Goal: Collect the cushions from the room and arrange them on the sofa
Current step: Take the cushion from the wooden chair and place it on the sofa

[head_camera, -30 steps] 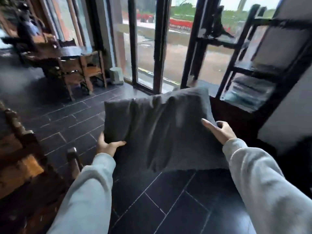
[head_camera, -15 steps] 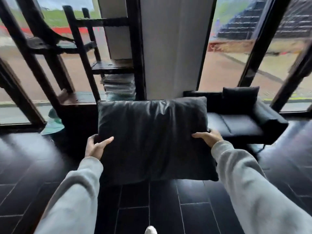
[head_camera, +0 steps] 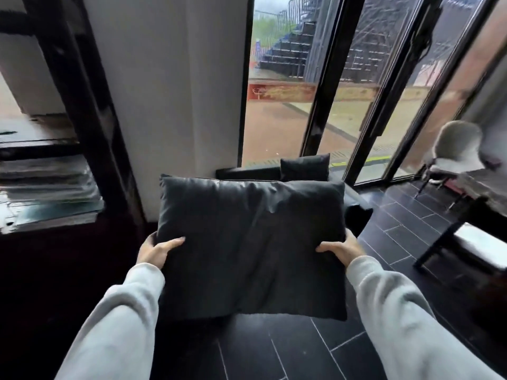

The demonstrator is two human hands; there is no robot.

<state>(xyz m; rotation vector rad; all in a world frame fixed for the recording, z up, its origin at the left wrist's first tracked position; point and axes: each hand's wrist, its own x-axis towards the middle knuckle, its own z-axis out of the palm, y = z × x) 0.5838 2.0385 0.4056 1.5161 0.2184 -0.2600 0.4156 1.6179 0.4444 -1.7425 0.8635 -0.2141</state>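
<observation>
I hold a large dark grey cushion upright in front of me, above the floor. My left hand grips its left edge and my right hand grips its right edge. Behind it stands a small black sofa, mostly hidden by the cushion. A second, smaller dark cushion leans against the sofa's back by the window.
A dark wooden shelf unit with stacked books stands close on my left. A white wall column rises behind the sofa. A table, a bench and a pale chair stand at the right. The floor is dark tile.
My view has swung right, from the doors and wooden chairs round to the sofa. The sofa is closer now, and both hands have kept hold of the cushion.
</observation>
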